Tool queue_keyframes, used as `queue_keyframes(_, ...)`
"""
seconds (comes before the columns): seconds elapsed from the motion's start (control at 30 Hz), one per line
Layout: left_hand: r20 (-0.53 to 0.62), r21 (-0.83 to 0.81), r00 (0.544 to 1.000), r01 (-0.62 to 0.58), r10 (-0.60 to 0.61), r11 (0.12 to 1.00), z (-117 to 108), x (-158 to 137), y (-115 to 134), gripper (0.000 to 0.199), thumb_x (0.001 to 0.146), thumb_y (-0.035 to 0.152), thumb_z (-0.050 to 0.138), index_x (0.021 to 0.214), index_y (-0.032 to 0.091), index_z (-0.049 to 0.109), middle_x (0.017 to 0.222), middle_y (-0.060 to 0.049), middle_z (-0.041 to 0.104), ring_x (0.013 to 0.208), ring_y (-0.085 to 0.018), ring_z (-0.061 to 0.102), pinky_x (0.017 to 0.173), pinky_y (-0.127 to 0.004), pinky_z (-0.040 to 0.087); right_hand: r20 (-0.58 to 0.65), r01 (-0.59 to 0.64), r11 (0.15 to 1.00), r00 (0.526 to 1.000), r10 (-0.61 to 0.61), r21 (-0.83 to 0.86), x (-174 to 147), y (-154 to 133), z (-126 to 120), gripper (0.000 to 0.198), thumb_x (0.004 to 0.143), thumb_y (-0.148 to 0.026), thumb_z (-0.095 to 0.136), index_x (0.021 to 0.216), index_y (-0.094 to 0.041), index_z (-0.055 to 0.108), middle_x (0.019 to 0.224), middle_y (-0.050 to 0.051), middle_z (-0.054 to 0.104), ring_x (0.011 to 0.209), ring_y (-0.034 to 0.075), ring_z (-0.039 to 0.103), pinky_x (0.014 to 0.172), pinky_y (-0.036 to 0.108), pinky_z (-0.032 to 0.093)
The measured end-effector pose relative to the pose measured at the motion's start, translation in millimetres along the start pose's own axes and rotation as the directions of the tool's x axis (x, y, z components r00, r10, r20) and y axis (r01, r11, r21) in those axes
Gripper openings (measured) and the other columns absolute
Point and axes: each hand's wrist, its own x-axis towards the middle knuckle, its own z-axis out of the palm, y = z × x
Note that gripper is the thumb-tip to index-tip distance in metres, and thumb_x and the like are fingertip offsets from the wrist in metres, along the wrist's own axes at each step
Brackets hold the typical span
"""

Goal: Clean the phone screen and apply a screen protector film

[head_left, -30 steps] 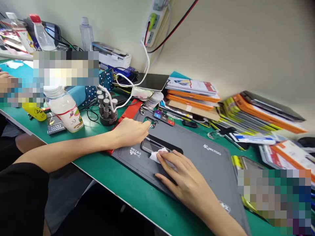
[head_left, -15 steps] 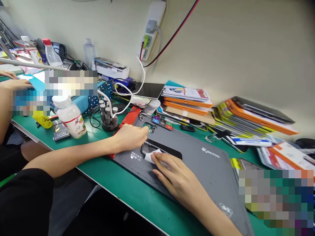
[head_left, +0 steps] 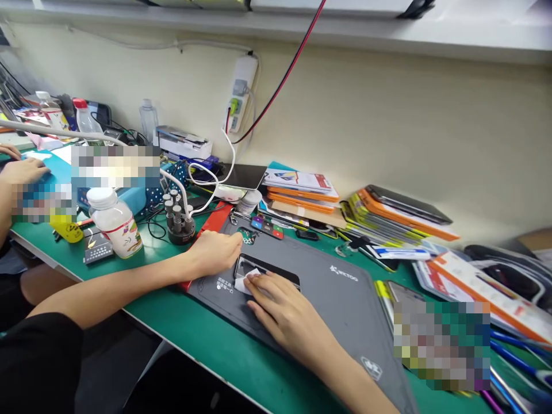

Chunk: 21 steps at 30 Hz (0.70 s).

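Note:
A black smartphone [head_left: 282, 275] lies on a grey work mat [head_left: 345, 319], its middle partly covered by my right hand [head_left: 278, 305]. Under the fingertips of that hand is a small white wipe [head_left: 245, 283], pressed against the phone's left part. My left hand [head_left: 218, 251] is curled into a fist just beyond the phone's left end. Whatever its fingers may hold is hidden. A small green circuit-patterned patch [head_left: 247, 236] shows on the mat just past the left fist.
Left of the mat stand a screwdriver holder [head_left: 179, 224] and a white-capped bottle [head_left: 115, 224]. Stacks of orange-edged boxes [head_left: 302, 190] line the wall under a power strip [head_left: 241, 95]. A co-worker's hand [head_left: 26, 172] rests at the far left. Tools [head_left: 517, 356] lie at the right.
The view has tilted up, bringing a shelf into sight, and the bench has shifted left in the picture. My right hand still presses the wipe on the phone; my left stays curled.

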Motion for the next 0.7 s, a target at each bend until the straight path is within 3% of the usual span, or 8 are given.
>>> queue_keyframes(0.37, 0.008, -0.058, 1.0, 0.009, -0.008, 0.998, 3.5, 1.0, 1.9, 0.027, 0.109, 0.026, 0.036, 0.117, 0.015, 0.06, 0.094, -0.011, 0.08, 0.088, -0.032, 0.08, 0.077, -0.041, 0.057, 0.04, 0.011, 1.0, 0.999, -0.011, -0.004, 1.8, -1.4, -3.5, 0.032, 0.11, -0.028, 0.05, 0.132, -0.015, 0.07, 0.125, 0.013, 0.078, 0.118, 0.026, 0.073, 0.107, 0.046, 0.061)
queue_keyframes(0.7, 0.007, -0.061, 1.0, -0.01, 0.011, 0.998, 1.1, -1.2, 2.4, 0.024, 0.108, 0.025, 0.038, 0.115, 0.014, 0.059, 0.1, -0.012, 0.08, 0.089, -0.032, 0.08, 0.073, -0.039, 0.056, 0.045, -0.068, 0.997, 0.997, 0.066, 0.031, 30.0, 27.2, 24.3, 0.032, 0.111, -0.033, 0.049, 0.13, -0.02, 0.072, 0.12, 0.013, 0.077, 0.111, 0.028, 0.075, 0.107, 0.053, 0.059)
